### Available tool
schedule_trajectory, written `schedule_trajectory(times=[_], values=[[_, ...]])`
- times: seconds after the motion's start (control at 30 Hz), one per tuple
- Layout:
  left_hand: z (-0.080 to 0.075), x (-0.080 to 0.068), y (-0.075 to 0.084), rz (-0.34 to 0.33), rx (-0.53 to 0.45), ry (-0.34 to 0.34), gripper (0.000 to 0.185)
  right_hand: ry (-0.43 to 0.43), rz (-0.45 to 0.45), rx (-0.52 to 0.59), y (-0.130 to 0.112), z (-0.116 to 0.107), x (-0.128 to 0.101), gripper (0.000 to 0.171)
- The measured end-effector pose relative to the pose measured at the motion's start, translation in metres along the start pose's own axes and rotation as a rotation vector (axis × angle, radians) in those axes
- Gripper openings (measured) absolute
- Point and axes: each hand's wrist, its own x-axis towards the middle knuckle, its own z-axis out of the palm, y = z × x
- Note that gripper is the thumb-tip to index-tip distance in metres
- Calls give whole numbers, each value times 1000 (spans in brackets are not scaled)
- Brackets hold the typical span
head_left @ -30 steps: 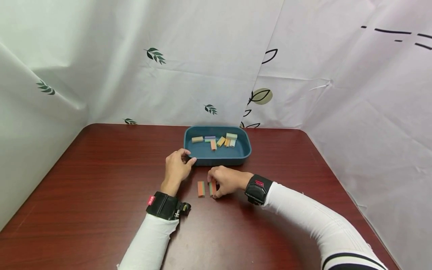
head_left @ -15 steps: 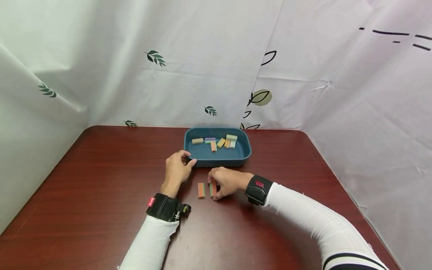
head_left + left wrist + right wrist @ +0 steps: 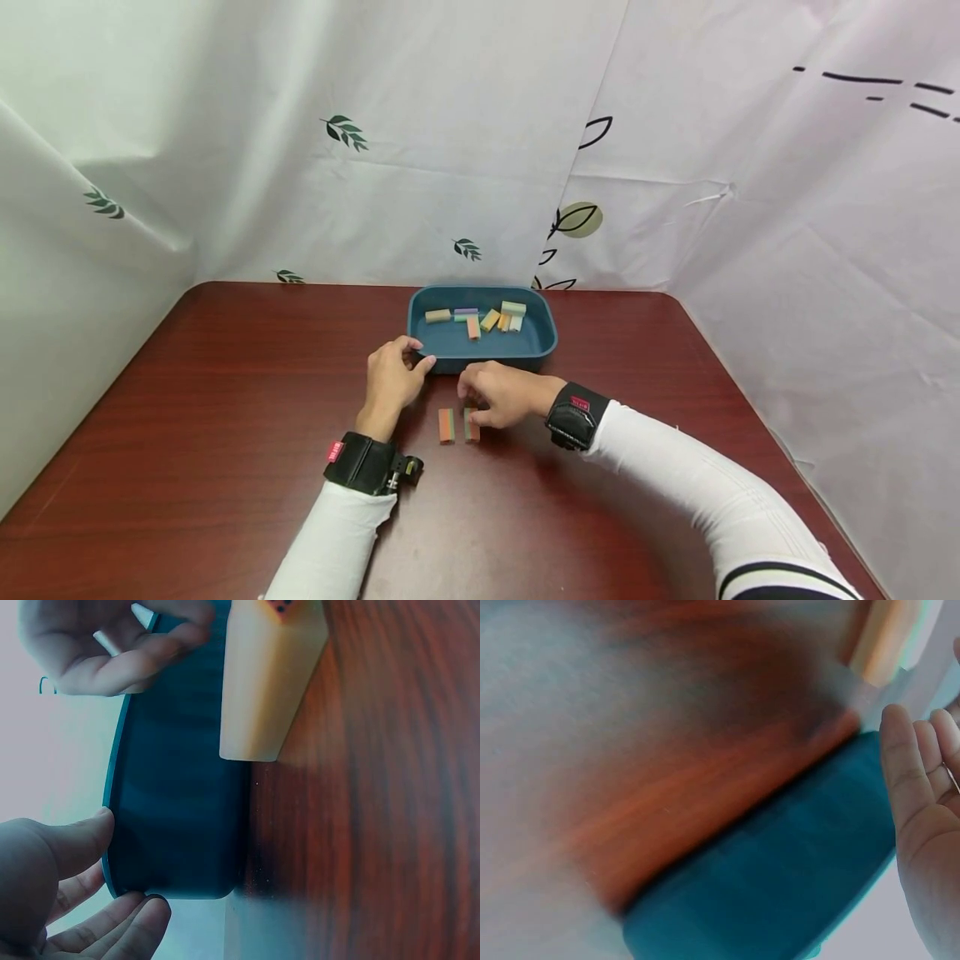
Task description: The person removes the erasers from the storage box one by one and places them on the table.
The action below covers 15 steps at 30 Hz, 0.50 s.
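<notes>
On the dark red tabletop [image 3: 187, 433], the left hand [image 3: 392, 375] rests near the front left corner of the teal tray [image 3: 543, 337]. Its thumb and fingers curl around that corner; the left wrist view shows the thumb on the rim and the fingertips [image 3: 139, 919] at the corner's lower edge, so this grip is clamped on the tray.

Just right of the left wrist, two small striped blocks lie side by side on the tabletop, in front of the tray and apart from it. The left block [image 3: 446, 425] lies free. The right block [image 3: 470, 424] sits under the fingertips of the right hand [image 3: 501, 393], whose fingers bend down over it; whether they pinch it or only touch it cannot be told.

Inside the tray lie several more pastel blocks [image 3: 480, 317], scattered toward its far side. The right wrist view is blurred, showing only the tray's wall and part of a hand.
</notes>
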Motion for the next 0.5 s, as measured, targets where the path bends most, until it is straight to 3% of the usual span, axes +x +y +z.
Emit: schedule_trajectory(times=[0.5], values=[[0,1,-2,14,-6,9,28,138,44,9,16,-43,18,35]])
